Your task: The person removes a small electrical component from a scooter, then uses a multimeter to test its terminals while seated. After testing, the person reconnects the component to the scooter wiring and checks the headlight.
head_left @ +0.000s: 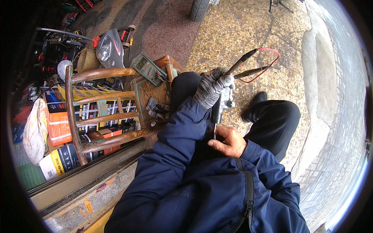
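Note:
My left hand [213,86], in a grey striped knit glove, is closed round two multimeter probes. The red-leaded probe [241,61] and the dark probe [251,72] stick out to the right of the glove. Below this hand, between my knees, is a silver metal part with a dark cylindrical body [217,113], perhaps a small motor; the glove partly hides it. A thin metal shaft [215,131] points from it towards me. My bare right hand [230,143] is curled, thumb and fingers at that shaft. The grey-green multimeter [149,71] lies on the wooden chair, its display lit.
A second knit glove [157,108] lies on the seat of the wooden chair [105,73] at my left. Stacked boxes [58,122], a pale cloth [35,132] and a grey vehicle fairing [110,48] are beyond it. A tyre [199,10] stands at the far edge.

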Demonstrator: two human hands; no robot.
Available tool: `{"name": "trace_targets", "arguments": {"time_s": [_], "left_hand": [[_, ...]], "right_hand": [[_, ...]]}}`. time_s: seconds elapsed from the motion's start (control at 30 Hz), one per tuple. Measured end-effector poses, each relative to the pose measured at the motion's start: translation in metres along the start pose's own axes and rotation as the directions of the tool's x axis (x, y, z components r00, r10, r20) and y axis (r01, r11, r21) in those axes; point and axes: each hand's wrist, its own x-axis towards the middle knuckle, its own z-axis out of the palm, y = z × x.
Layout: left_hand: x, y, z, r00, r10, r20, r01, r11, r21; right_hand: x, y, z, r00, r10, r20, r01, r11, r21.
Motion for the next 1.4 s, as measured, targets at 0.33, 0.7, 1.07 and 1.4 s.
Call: {"name": "trace_targets", "arguments": {"time_s": [0.33, 0.7, 1.07, 1.4], "left_hand": [[0.000, 0.000, 0.001, 1.000, 0.020, 0.002, -0.020, 0.999, 0.031], [0.003, -0.003, -0.002, 1.000, 0.018, 0.008, -0.018, 1.000, 0.006], [0.004, -0.005, -0.003, 0.996, 0.092, -0.016, -0.087, 0.975, 0.206], [0.000, -0.002, -0.001, 1.000, -0.021, -0.020, 0.022, 0.999, 0.039]], "right_hand": [[0.001, -0.010, 0.002, 0.994, 0.076, -0.085, -0.077, 0.997, -0.007], [0.002, -0.013, 0.002, 0.986, 0.104, -0.130, -0.115, 0.990, -0.082], [0.000, -0.005, 0.000, 0.997, 0.070, -0.044, -0.076, 0.985, -0.157], [-0.003, -0.001, -0.001, 0.990, 0.100, 0.098, -0.104, 0.994, 0.033]]}}
